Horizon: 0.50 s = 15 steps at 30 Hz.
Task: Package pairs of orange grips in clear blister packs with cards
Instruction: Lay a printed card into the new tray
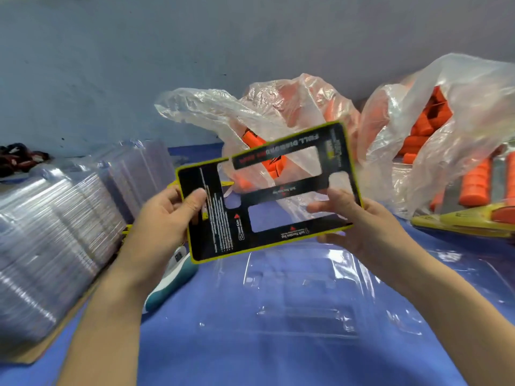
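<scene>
Both my hands hold a black card [217, 218] with a yellow-green border and two long cut-out windows, tilted in the air above the table. My left hand [164, 215] grips its left end, thumb on the printed face. My right hand [359, 221] grips its right end. Under the card an open clear blister pack [306, 288] lies flat on the blue table cover. Orange grips [253, 140] show inside a clear plastic bag behind the card, and more orange grips [423, 129] fill a second bag at the right.
A tall stack of clear blister packs [55, 227] lies at the left. A teal and white tool [172, 280] rests beside my left forearm. Yellow cards [462, 221] lie at the right edge. A dark red and black object [19, 157] sits far left by the wall.
</scene>
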Tool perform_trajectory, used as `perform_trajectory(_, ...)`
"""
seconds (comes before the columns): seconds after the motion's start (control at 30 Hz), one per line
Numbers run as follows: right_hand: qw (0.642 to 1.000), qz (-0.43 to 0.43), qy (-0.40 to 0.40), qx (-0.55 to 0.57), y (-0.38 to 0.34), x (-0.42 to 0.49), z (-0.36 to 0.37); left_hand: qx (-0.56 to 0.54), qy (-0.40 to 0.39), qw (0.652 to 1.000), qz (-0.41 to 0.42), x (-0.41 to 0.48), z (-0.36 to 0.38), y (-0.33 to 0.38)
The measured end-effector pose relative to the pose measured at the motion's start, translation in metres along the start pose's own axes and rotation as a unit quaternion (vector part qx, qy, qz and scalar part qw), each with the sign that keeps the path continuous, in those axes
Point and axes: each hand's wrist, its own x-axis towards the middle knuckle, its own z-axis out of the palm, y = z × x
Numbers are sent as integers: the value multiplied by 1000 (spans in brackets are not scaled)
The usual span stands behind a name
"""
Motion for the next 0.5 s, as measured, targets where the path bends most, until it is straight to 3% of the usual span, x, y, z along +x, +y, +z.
perform_trajectory(0.17,999,-3,13,-44,1,0,-9,25,22,998,-57,5,-3,-22)
perform_trajectory(0.33,993,2,76,-91,3,-2,-13,64,-8,993,-96,6,-5,-29)
perform_trajectory(0.5,989,16,94,-114,4,-3,-20,37,-17,992,-123,6,-3,-31)
